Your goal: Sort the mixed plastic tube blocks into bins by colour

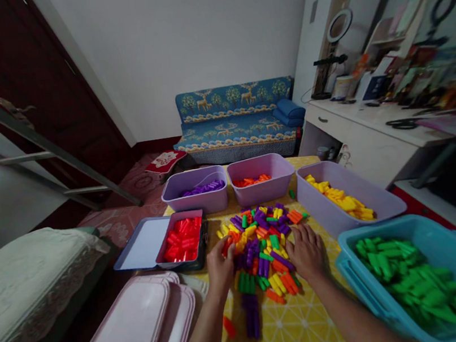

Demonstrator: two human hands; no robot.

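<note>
A mixed pile of small plastic building blocks (pixel 260 246) in purple, yellow, orange, green and red is spread over the table. My left hand (pixel 220 266) is at the pile's left side, its thumb and fingers closed on an orange block (pixel 228 245). On the right edge of the pile lies my right hand (pixel 308 250), fingers stretched out and palm down; what is under the palm is hidden. A purple block group (pixel 252 316) and a lone orange block (pixel 229 327) lie nearer to me.
Around the pile stand a bin of purple blocks (pixel 196 203), a bin of orange ones (pixel 262 188), a bin of yellow ones (pixel 382 199), a blue bin of green ones (pixel 350 244) and a case of red ones (pixel 182 266). Pale lids (pixel 124 335) lie at left.
</note>
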